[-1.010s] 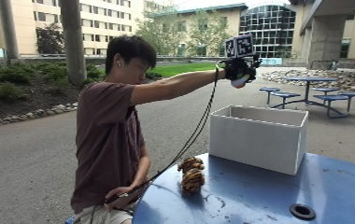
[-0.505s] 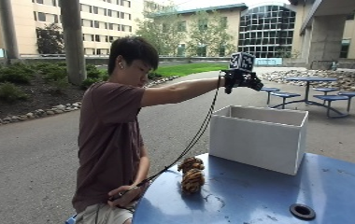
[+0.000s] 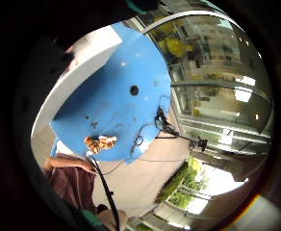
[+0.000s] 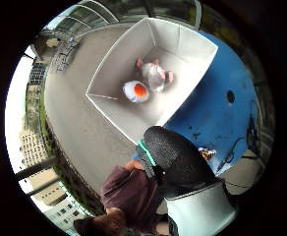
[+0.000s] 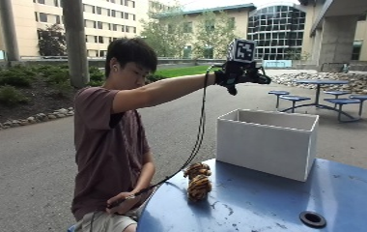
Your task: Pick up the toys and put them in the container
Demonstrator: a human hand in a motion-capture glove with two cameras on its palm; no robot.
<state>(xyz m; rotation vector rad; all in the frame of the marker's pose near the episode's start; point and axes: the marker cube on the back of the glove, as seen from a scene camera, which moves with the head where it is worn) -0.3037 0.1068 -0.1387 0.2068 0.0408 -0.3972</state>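
My gloved right hand (image 5: 240, 75) hovers high above the white container (image 5: 267, 145), fingers spread and holding nothing. The thumb side palm view looks down into the container (image 4: 119, 64), where a round white and orange toy (image 4: 136, 91) lies beside a grey and pink plush toy (image 4: 155, 76). A gloved finger (image 4: 175, 157) shows near that view's middle. A striped tiger plush (image 5: 198, 180) lies on the blue table (image 5: 267, 203) in front of the container, near the person. The little finger side palm view shows the tiger plush (image 3: 100, 142) too.
The round blue table has a dark hole (image 5: 313, 218) near its front edge. The person's bare left hand (image 5: 124, 200) rests at the lap, holding a cable. Picnic benches (image 5: 325, 99) stand far behind on the pavement.
One second ago my hand held a white toy above the container. The hand has since let go and is empty, and it has shifted slightly over the container.
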